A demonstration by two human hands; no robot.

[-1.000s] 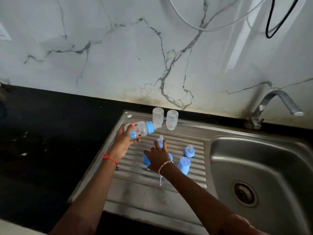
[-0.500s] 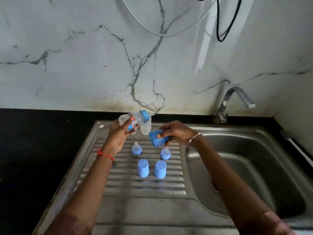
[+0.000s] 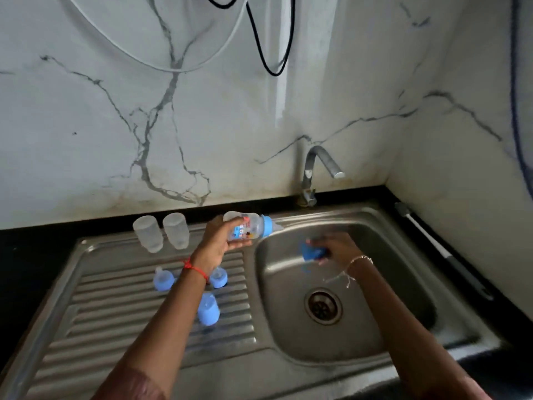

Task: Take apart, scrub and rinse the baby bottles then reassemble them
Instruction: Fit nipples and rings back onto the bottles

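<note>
Over the left rim of the sink basin the baby bottle lies near horizontal, its blue-collared end pointing right, its body gripped in the curled fingers of the left hand, while the right hand, lower and apart from that end, pinches the blue cap.

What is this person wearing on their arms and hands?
No gloves and no sleeves are in view. The left hand has a red thread tied round its wrist; the right hand has a thin bracelet with a loose dangling end.
</note>
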